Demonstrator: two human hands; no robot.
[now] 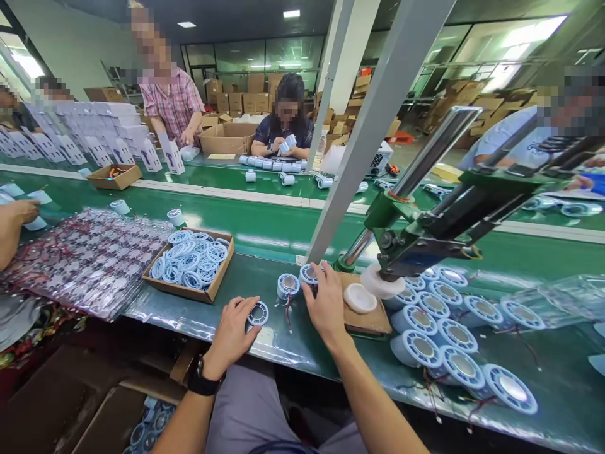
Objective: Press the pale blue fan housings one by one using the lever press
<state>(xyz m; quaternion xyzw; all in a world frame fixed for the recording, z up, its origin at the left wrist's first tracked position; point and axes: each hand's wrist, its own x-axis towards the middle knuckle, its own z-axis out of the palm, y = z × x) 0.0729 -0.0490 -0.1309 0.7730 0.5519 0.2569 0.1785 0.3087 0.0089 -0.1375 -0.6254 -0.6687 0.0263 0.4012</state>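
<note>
Near the front edge of the green table, my left hand point(234, 326) is closed round a light-blue ring-topped part point(258, 313). Further right, my right hand point(324, 299) has its thumb and fingers on a second round blue part point(309, 273), which it partly covers. Between the hands stands a blue cylinder point(288, 285) with a metal disc on top and a red wire hanging toward me. Just right of my right hand, a white round pad point(360, 298) lies on a brown board under the press point(401, 246).
A cardboard tray point(222, 277) of blue rings sits left, beside wrapped wired parts point(94, 258). Finished-looking blue cylinders point(460, 366) crowd the right. A grey post point(350, 145) rises behind my right hand. People work across the belt; another person's hand point(19, 217) is far left.
</note>
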